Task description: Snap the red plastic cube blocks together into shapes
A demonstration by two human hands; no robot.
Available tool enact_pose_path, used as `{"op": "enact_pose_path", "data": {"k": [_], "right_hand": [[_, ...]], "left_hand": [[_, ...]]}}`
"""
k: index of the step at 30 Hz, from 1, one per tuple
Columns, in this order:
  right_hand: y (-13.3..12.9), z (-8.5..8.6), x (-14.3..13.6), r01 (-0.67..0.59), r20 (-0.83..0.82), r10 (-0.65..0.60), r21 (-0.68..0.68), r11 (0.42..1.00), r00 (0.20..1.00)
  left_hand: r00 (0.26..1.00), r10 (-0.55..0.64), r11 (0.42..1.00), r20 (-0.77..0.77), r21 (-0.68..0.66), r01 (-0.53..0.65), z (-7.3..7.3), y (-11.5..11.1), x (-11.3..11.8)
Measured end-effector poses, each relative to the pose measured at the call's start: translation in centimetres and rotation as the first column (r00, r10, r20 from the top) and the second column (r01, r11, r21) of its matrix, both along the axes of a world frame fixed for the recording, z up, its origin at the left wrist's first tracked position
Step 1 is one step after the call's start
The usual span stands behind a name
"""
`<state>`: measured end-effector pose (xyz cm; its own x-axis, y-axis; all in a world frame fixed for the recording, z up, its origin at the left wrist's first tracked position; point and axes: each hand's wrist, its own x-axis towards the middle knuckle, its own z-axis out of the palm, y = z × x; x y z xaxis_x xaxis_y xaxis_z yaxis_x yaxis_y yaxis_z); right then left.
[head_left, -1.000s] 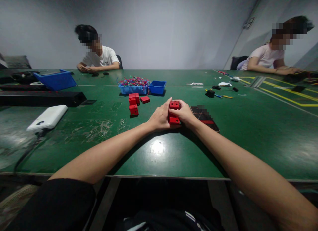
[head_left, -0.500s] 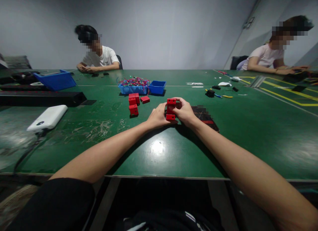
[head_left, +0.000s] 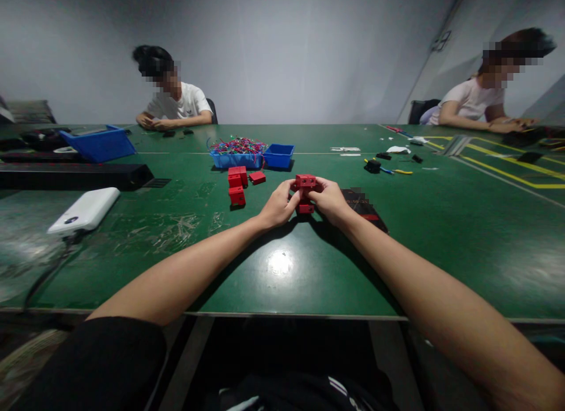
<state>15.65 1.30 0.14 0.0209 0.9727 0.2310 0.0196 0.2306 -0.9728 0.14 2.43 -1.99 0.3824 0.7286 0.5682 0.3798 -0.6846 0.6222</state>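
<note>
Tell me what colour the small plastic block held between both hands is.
Red, clearest in the head view: the small red plastic block sits between the left hand and right hand.

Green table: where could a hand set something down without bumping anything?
Bare green table lies right of the phone, and near the front edge below both hands. It is crowded around the red blocks and blue bins.

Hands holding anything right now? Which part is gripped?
Yes: both hold one red plastic part. The left hand pinches its left side, the right hand its right side; top and bottom ends show between them.
</note>
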Motion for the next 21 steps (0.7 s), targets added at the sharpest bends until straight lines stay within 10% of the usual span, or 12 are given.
{"op": "enact_pose_path", "data": {"k": [21], "right_hand": [[0.6, -1.0, 0.1, 0.0, 0.228, -0.008, 0.034, 0.999, 0.974]], "left_hand": [[0.997, 0.074, 0.997, -0.01, -0.011, -0.074, -0.1, 0.3, -0.2]]}}
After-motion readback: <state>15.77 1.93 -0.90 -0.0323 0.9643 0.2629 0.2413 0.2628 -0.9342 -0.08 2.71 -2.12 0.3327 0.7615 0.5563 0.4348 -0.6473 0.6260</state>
